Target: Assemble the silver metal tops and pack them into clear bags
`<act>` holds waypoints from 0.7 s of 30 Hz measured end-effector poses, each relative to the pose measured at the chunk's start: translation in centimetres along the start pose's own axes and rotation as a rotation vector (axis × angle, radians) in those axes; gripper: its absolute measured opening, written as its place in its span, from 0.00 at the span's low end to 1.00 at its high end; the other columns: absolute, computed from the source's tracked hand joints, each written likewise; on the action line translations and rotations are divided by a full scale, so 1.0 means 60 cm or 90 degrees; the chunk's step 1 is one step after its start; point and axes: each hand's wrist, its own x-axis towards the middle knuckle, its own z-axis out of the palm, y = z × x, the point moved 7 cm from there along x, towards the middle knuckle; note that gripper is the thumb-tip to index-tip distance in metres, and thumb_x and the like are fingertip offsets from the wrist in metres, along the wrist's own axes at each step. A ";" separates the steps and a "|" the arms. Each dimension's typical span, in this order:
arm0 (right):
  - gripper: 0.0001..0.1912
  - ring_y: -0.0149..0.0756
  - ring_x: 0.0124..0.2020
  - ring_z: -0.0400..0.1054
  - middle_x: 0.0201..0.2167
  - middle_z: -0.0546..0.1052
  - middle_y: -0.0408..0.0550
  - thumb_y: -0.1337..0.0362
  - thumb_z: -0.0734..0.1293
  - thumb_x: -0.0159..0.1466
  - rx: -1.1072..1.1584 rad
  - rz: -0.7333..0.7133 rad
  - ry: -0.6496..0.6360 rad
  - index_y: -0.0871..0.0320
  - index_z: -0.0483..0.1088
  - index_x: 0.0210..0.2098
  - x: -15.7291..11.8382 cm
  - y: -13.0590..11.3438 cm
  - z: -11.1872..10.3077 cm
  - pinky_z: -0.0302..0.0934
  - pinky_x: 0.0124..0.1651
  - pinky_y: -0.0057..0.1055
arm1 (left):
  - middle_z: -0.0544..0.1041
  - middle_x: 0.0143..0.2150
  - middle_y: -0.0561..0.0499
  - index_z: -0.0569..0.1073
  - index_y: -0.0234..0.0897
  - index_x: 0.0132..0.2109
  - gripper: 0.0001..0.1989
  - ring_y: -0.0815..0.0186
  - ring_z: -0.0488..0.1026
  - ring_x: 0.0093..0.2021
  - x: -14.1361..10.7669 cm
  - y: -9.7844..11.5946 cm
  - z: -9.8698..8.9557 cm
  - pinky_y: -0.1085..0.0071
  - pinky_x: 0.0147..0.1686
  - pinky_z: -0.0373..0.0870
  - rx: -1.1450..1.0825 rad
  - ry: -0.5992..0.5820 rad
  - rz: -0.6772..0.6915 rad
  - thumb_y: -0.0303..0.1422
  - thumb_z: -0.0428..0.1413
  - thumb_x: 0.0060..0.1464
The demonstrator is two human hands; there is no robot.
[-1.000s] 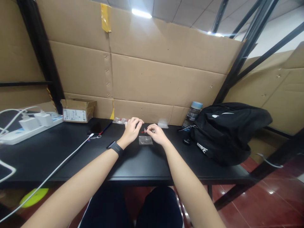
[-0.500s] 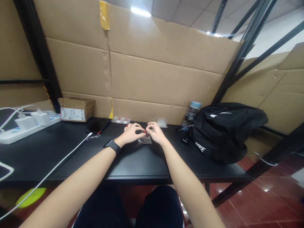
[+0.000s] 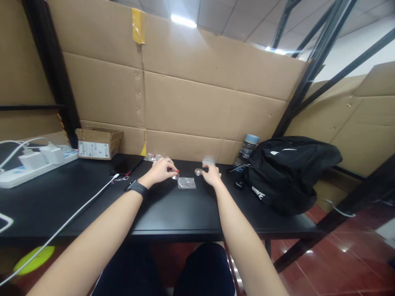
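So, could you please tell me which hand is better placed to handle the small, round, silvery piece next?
Probably the right hand: it is right beside the small, round, silvery piece, though contact is unclear. The left hand is farther away and seems occupied with a small, partly red item.

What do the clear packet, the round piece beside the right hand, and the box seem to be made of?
The packet: likely thin, glossy plastic film, since it is see-through with pale glints. The round piece: perhaps metal or clear plastic, shiny; it looks silvery, but is too small to tell. The box: apparently cardboard, matt, from its dull brown look.
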 end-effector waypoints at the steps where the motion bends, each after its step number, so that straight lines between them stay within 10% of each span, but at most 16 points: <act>1: 0.14 0.52 0.60 0.60 0.58 0.72 0.48 0.60 0.70 0.61 -0.009 0.004 -0.011 0.49 0.73 0.47 0.001 0.007 0.001 0.55 0.57 0.52 | 0.80 0.40 0.48 0.84 0.42 0.35 0.09 0.60 0.74 0.44 -0.001 -0.005 -0.004 0.65 0.49 0.67 -0.026 -0.033 0.015 0.41 0.62 0.53; 8: 0.13 0.48 0.55 0.65 0.47 0.79 0.43 0.54 0.73 0.58 -0.008 -0.060 -0.058 0.47 0.75 0.41 0.002 -0.002 0.027 0.53 0.56 0.49 | 0.82 0.38 0.49 0.85 0.41 0.37 0.14 0.62 0.77 0.39 -0.033 -0.034 -0.002 0.71 0.42 0.70 -0.112 -0.290 0.058 0.45 0.63 0.52; 15: 0.08 0.46 0.54 0.67 0.44 0.80 0.45 0.58 0.72 0.60 -0.027 -0.027 -0.024 0.50 0.75 0.39 0.009 -0.005 0.038 0.51 0.55 0.47 | 0.83 0.45 0.48 0.80 0.38 0.47 0.15 0.60 0.78 0.43 -0.021 -0.111 -0.016 0.68 0.46 0.71 -0.032 0.011 -0.097 0.40 0.54 0.58; 21: 0.09 0.46 0.55 0.70 0.47 0.80 0.44 0.59 0.72 0.59 0.060 0.048 -0.013 0.50 0.74 0.40 0.011 0.006 0.031 0.53 0.56 0.49 | 0.83 0.42 0.49 0.80 0.41 0.49 0.17 0.61 0.79 0.41 -0.016 -0.158 0.028 0.70 0.42 0.73 0.098 -0.044 -0.125 0.33 0.55 0.54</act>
